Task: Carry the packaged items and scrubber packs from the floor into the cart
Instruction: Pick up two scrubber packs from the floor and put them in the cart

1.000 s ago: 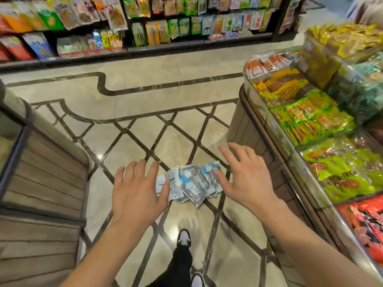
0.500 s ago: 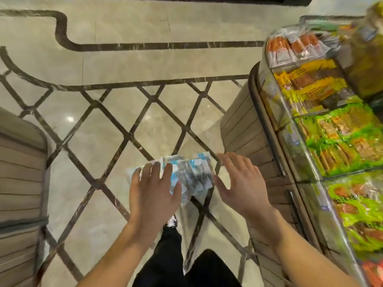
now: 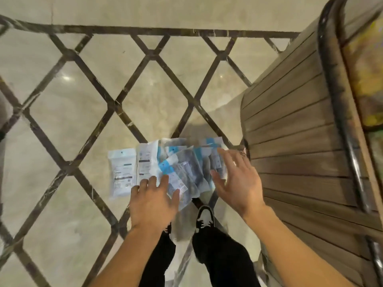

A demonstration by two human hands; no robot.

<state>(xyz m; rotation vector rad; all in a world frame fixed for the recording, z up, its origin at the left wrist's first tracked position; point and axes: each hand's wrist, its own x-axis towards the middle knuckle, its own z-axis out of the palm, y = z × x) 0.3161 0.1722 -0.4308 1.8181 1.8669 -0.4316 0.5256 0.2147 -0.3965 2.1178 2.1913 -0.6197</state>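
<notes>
Several flat plastic packs (image 3: 182, 168) with blue and white labels lie fanned out on the marble floor, right in front of my feet. A white pack (image 3: 122, 170) lies apart at the left end of the fan. My left hand (image 3: 154, 200) hovers over the near left edge of the pile, fingers spread and straight. My right hand (image 3: 238, 181) reaches over the right side of the pile, fingers spread, holding nothing. No cart is in view.
A wooden slatted display stand (image 3: 300, 141) with a dark metal rail rises close on the right, almost touching the packs. My black-trousered legs and a black-and-white shoe (image 3: 205, 217) stand just behind the pile. The floor (image 3: 83, 121) has dark diamond inlay.
The view has tilted down and come closer to the floor. Both hands have dropped toward the packs; the shelves and snack bins have left the frame.
</notes>
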